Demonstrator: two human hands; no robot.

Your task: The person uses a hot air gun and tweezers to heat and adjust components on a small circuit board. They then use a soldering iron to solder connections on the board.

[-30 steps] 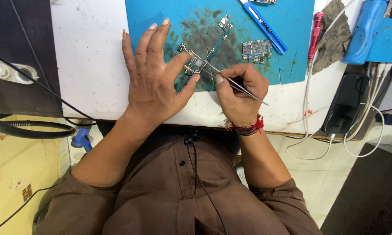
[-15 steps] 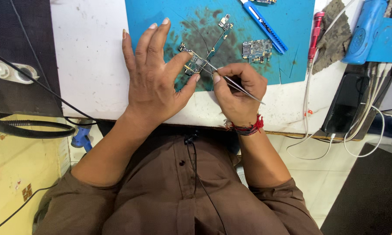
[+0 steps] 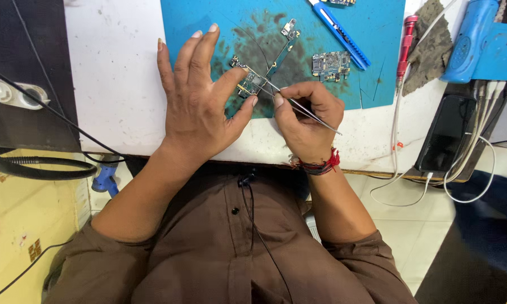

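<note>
A small circuit board (image 3: 248, 83) lies on a stained blue work mat (image 3: 377, 67). My left hand (image 3: 200, 110) rests flat over the mat's left edge, its index finger and thumb pinching the board. My right hand (image 3: 307, 118) grips thin metal tweezers (image 3: 298, 106) whose tips touch the board's right side. A long narrow board strip (image 3: 280, 52) runs up from the held board.
On the mat lie a second circuit board (image 3: 331, 63) and a blue utility knife (image 3: 339, 27). A red screwdriver (image 3: 404, 46), a grey cloth (image 3: 431, 48), a blue tool (image 3: 468, 39), a black phone (image 3: 446, 134) and white cables (image 3: 473, 163) sit right. The white table (image 3: 112, 73) extends left.
My right hand has shifted slightly, bringing the tweezers' tips a little along the board. My left hand keeps its hold.
</note>
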